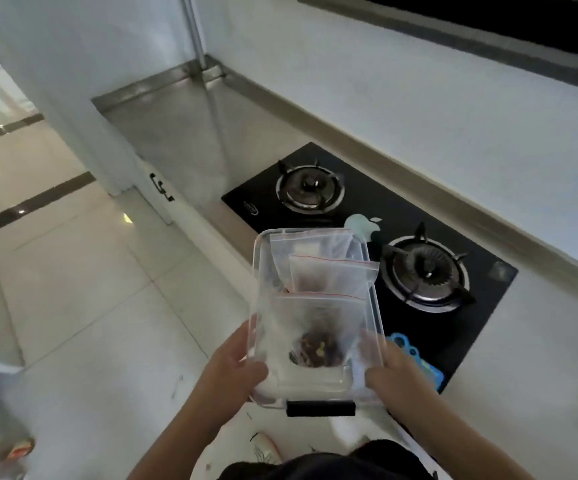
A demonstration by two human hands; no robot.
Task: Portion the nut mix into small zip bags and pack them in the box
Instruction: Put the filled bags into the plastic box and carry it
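Both hands carry a clear plastic box in the air, over the counter's front edge and the tiled floor. The left hand grips the box's near left side, thumb curled over the rim and fingers underneath; the right hand grips the near right side in the same way. The hands are apart, with the width of the box between them. A black latch sits on the box's near end, at 6 o'clock. Inside lie three small zip bags with red seal lines: the nearest bag holds a dark clump of nut mix, a second bag lies beyond it toward 12 o'clock and overlaps a third bag at the far end; what those two hold is blurred. Beyond the box, from 12 to 3 o'clock, a black two-burner gas hob is set into the counter. A blue object, partly hidden by the right hand, lies on the hob's near corner. A pale sticker shows on the hob between the burners.
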